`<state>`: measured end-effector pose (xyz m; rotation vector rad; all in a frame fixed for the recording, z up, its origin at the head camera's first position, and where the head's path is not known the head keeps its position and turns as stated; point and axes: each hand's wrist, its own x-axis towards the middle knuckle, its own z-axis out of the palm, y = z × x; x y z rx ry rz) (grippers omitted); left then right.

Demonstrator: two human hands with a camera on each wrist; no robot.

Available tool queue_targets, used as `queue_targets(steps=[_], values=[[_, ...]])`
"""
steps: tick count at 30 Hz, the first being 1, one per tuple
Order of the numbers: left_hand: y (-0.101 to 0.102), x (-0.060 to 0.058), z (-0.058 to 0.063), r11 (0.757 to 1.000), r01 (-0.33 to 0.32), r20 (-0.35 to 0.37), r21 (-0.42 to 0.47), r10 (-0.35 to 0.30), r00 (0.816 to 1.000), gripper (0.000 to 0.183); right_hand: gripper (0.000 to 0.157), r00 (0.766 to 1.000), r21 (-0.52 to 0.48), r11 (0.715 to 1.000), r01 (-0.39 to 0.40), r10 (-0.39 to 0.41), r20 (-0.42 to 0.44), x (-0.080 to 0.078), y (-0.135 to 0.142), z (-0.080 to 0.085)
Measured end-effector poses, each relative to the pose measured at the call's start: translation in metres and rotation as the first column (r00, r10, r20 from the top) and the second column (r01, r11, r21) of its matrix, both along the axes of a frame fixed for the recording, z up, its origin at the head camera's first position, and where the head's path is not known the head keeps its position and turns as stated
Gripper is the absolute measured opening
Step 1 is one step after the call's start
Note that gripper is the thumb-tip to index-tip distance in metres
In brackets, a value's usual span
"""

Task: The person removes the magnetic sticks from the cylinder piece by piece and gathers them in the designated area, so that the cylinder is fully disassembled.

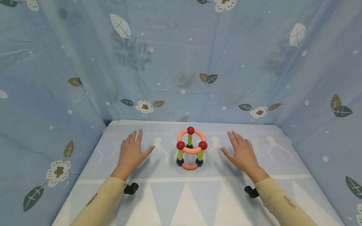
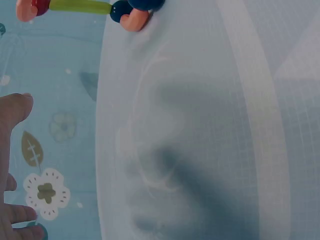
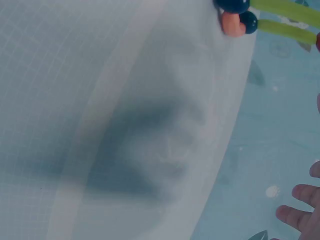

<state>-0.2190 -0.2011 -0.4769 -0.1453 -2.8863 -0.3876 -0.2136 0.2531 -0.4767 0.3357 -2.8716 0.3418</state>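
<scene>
A small toy structure stands upright in the middle of the table. Orange curved pieces form its upper and lower rings, red balls sit at the top corners, dark blue balls at the bottom, and lime-green rods run between them. To its left my left hand hovers with fingers spread, apart from it. My right hand mirrors this on the right, fingers straight, holding nothing. In the left wrist view a green rod shows at the top edge; in the right wrist view a dark blue ball shows near the top right.
A pale patterned cloth with triangles covers the table. Blue printed fabric hangs behind and along both sides. Dark wrist devices sit under both wrists. Shadows of the hands fall on the cloth.
</scene>
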Motion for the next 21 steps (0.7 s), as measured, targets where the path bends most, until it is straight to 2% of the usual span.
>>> queue_targets(steps=[5, 12, 21], values=[[0.011, 0.007, 0.012, 0.999, 0.04, -0.048, 0.031, -0.038, 0.998, 0.091, 0.083, 1.0, -0.03, 0.999, -0.026, 0.026, -0.006, 0.008, -0.007, 0.007], [0.025, 0.013, 0.019, 0.993, 0.045, -0.062, 0.108, -0.039, 0.997, 0.079, 0.077, 0.999, -0.089, 0.995, -0.048, 0.047, -0.013, 0.015, -0.017, 0.015], [0.041, 0.02, 0.031, 0.967, 0.071, -0.065, 0.243, -0.057, 0.996, 0.063, 0.065, 0.996, -0.17, 0.981, -0.093, 0.093, -0.009, 0.023, -0.028, 0.028]])
